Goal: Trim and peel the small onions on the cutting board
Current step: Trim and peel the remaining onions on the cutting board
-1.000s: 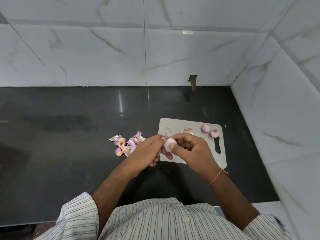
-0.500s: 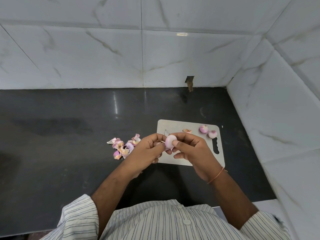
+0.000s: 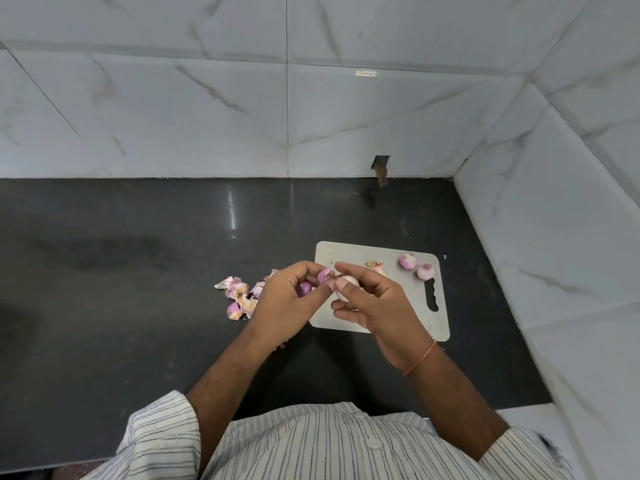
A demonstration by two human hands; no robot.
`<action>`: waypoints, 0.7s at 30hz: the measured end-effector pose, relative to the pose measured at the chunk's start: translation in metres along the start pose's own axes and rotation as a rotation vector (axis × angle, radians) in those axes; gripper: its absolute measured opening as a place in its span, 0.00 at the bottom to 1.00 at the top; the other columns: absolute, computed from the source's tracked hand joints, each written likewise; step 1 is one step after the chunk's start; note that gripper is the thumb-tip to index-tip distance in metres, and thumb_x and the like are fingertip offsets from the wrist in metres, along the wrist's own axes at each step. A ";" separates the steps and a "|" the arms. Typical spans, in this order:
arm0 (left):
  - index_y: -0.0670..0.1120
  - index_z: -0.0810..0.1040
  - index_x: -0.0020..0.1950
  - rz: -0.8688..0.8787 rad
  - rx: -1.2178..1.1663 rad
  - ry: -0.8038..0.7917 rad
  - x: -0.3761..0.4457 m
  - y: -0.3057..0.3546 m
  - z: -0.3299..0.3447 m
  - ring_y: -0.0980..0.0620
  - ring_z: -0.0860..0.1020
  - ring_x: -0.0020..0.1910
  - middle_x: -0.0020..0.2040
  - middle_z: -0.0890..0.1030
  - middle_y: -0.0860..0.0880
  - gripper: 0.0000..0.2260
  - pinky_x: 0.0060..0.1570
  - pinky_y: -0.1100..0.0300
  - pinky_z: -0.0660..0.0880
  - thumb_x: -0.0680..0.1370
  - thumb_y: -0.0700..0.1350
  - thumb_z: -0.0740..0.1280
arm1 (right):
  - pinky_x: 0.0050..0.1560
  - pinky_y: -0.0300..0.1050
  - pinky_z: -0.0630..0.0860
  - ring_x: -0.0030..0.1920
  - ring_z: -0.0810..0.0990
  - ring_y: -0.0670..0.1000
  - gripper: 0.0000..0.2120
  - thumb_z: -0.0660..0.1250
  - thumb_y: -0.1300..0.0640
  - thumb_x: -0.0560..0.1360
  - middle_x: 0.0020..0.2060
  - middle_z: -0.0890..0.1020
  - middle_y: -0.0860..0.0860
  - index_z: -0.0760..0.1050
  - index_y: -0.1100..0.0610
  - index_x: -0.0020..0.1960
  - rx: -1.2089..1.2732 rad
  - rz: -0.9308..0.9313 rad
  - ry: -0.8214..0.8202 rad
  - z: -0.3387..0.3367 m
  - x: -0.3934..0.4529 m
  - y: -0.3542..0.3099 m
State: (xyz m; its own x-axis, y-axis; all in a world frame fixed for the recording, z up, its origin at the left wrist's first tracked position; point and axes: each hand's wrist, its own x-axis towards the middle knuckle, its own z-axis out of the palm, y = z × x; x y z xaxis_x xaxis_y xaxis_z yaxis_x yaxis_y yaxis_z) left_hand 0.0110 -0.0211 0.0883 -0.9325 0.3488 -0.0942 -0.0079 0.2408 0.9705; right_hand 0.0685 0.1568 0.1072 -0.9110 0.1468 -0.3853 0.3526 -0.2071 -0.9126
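Holding a pale onion (image 3: 347, 287) above the near left corner of the board (image 3: 372, 252), the right hand (image 3: 375, 301) curls thumb and fingers around it, the left hand (image 3: 285, 301) pinching a purple skin flap (image 3: 324, 275) at the onion's upper left side; a darker purple piece (image 3: 304, 288) sits inside the left hand's curled fingers. Which way the onion's long axis runs cannot be told, since fingers cover most of it. Two more onions (image 3: 408, 261) (image 3: 425, 271) lie touching near the board's far right corner, cut faces up, beside the handle slot (image 3: 432, 296) (a brown scrap (image 3: 375, 266) lies just left of them). The grey board rests on a dark polished counter (image 3: 138, 271) set into a corner of white marbled wall tiles (image 3: 207, 116). A heap of peelings (image 3: 239, 294) lies on the counter just left of the left hand, partly hidden by it. An orange thread (image 3: 420, 358) circles the right wrist, and a striped shirt (image 3: 329, 445) fills the foreground.
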 end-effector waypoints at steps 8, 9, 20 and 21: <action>0.53 0.84 0.55 -0.051 0.050 0.063 0.004 -0.013 -0.011 0.57 0.82 0.44 0.46 0.85 0.56 0.03 0.44 0.66 0.80 0.83 0.49 0.72 | 0.63 0.58 0.83 0.56 0.87 0.62 0.18 0.71 0.65 0.80 0.60 0.87 0.56 0.77 0.58 0.70 0.146 0.103 -0.062 -0.004 0.004 0.003; 0.53 0.84 0.54 -0.085 0.073 0.060 0.005 -0.018 -0.014 0.58 0.81 0.42 0.45 0.85 0.55 0.02 0.43 0.67 0.79 0.84 0.49 0.71 | 0.64 0.59 0.83 0.57 0.87 0.62 0.18 0.71 0.65 0.81 0.61 0.87 0.56 0.76 0.59 0.69 0.143 0.113 -0.066 -0.006 0.005 0.003; 0.54 0.81 0.64 -0.179 0.750 -0.048 0.012 -0.086 -0.054 0.50 0.81 0.56 0.56 0.82 0.52 0.11 0.54 0.52 0.79 0.82 0.46 0.68 | 0.64 0.57 0.82 0.60 0.86 0.63 0.16 0.71 0.67 0.80 0.59 0.88 0.53 0.78 0.59 0.67 0.048 0.193 -0.018 -0.011 0.021 0.029; 0.53 0.81 0.68 -0.179 0.799 -0.089 0.012 -0.088 -0.055 0.48 0.80 0.60 0.59 0.81 0.51 0.15 0.55 0.53 0.78 0.81 0.46 0.69 | 0.64 0.57 0.83 0.59 0.87 0.62 0.16 0.71 0.67 0.80 0.58 0.88 0.53 0.78 0.58 0.67 0.032 0.198 -0.011 -0.011 0.023 0.032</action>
State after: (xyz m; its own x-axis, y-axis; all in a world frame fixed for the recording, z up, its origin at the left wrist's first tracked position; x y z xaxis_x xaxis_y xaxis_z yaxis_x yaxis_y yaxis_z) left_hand -0.0191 -0.0882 0.0138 -0.9090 0.3061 -0.2827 0.1366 0.8599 0.4919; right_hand 0.0611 0.1640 0.0677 -0.8270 0.0892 -0.5551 0.5184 -0.2613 -0.8142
